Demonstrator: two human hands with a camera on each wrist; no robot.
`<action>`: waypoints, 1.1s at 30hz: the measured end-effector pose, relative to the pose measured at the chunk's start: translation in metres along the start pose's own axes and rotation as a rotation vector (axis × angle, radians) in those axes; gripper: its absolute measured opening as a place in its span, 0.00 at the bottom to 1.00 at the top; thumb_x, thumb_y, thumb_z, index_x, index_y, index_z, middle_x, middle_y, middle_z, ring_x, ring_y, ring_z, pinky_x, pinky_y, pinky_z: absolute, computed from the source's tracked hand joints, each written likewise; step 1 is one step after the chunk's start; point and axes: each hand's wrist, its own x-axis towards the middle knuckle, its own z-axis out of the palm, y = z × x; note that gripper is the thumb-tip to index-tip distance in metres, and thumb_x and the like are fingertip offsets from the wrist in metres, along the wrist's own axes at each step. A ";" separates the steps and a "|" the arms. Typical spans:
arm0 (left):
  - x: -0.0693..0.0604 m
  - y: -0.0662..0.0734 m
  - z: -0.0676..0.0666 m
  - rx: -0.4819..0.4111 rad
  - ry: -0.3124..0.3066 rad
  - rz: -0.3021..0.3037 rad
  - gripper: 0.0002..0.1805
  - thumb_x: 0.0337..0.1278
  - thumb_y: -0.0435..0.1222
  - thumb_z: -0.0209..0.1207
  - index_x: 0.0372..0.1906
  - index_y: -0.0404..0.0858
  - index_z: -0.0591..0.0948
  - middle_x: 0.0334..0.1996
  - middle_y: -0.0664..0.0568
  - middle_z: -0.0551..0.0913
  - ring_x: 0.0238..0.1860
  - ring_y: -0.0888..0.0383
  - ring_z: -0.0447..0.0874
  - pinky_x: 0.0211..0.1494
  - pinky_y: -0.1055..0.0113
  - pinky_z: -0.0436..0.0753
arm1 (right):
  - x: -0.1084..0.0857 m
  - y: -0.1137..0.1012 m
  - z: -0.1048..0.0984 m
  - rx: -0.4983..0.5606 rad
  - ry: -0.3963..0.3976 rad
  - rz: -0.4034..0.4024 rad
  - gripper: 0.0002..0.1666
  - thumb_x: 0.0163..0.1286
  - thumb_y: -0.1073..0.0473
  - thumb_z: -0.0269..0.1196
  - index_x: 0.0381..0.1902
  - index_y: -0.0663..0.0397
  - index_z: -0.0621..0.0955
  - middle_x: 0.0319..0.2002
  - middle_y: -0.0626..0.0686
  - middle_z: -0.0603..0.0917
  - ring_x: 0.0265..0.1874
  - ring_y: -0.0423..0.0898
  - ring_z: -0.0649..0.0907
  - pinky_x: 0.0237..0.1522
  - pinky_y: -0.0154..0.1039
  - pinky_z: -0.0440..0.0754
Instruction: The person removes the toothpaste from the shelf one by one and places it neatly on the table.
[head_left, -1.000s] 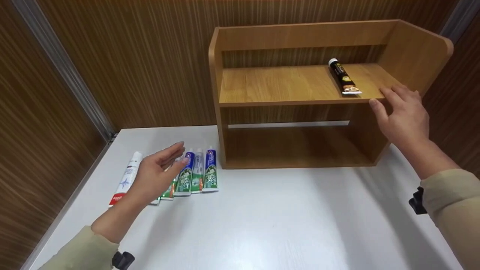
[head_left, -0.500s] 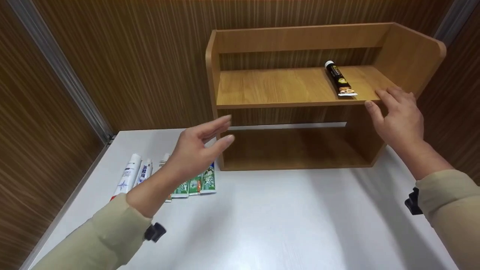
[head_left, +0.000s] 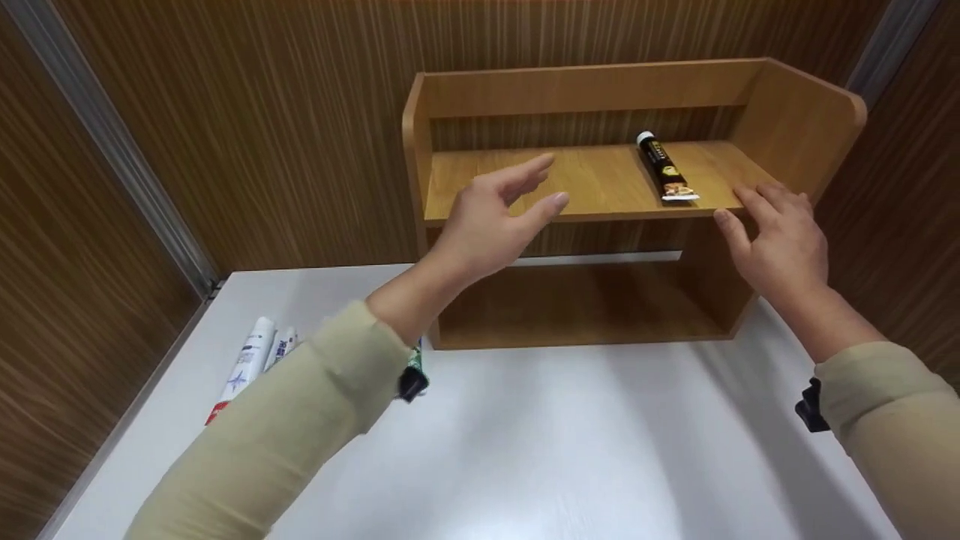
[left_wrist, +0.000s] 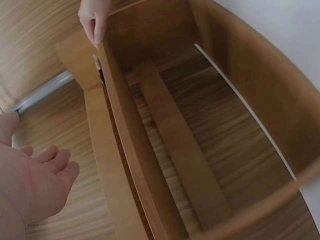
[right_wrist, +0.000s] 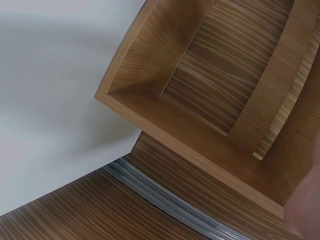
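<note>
A black toothpaste tube (head_left: 663, 166) with a white cap lies on the upper board of a wooden shelf (head_left: 585, 88), toward its right side. My left hand (head_left: 495, 217) is raised in front of the shelf, thumb and fingers apart, holding nothing. In the left wrist view that hand (left_wrist: 37, 182) shows its fingers loosely bent. My right hand (head_left: 784, 236) rests on the front edge of the upper board, to the right of the black tube. Only a blurred bit of the right hand (right_wrist: 305, 200) enters the right wrist view.
On the white table (head_left: 510, 442), left of the shelf, a white toothpaste tube (head_left: 244, 364) lies beside a smaller white-and-blue tube (head_left: 281, 346). My left sleeve hides most of the other tubes; a green end (head_left: 416, 358) shows. Wood-grain panels (head_left: 247, 135) stand behind and at the sides.
My left hand has moved up and right, from above the row of tubes to the front of the upper board. My right hand stays on the board's edge. The view has shifted slightly.
</note>
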 end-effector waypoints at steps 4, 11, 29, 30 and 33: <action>0.030 0.000 0.024 0.002 0.014 -0.010 0.34 0.74 0.51 0.65 0.79 0.49 0.73 0.74 0.55 0.75 0.74 0.63 0.71 0.73 0.72 0.70 | -0.001 -0.005 0.005 0.012 0.019 -0.017 0.39 0.84 0.38 0.52 0.80 0.56 0.69 0.77 0.69 0.67 0.80 0.67 0.60 0.84 0.55 0.41; 0.062 0.002 0.064 0.020 0.055 -0.013 0.35 0.73 0.53 0.65 0.79 0.49 0.73 0.76 0.57 0.74 0.76 0.65 0.68 0.74 0.73 0.68 | -0.001 -0.015 0.006 0.012 0.014 -0.017 0.39 0.84 0.37 0.52 0.80 0.56 0.69 0.79 0.68 0.66 0.81 0.65 0.59 0.84 0.54 0.40; 0.092 0.009 0.120 0.123 0.102 0.001 0.35 0.71 0.54 0.66 0.78 0.48 0.75 0.59 0.53 0.87 0.46 0.64 0.85 0.45 0.76 0.79 | -0.005 -0.022 0.009 0.031 0.084 -0.078 0.36 0.84 0.40 0.56 0.76 0.60 0.74 0.75 0.69 0.71 0.78 0.67 0.65 0.83 0.57 0.44; 0.092 0.007 0.121 0.126 0.105 0.006 0.35 0.70 0.54 0.67 0.77 0.47 0.75 0.63 0.54 0.85 0.52 0.64 0.85 0.50 0.77 0.79 | -0.005 -0.022 0.009 0.030 0.082 -0.078 0.36 0.84 0.40 0.56 0.76 0.60 0.74 0.75 0.69 0.71 0.78 0.66 0.64 0.83 0.57 0.43; 0.093 0.000 0.125 0.134 0.106 0.009 0.36 0.70 0.54 0.67 0.77 0.47 0.75 0.73 0.54 0.77 0.70 0.62 0.77 0.65 0.76 0.75 | -0.006 -0.022 0.008 0.021 0.080 -0.080 0.36 0.84 0.40 0.55 0.76 0.60 0.74 0.74 0.70 0.71 0.78 0.66 0.64 0.83 0.57 0.44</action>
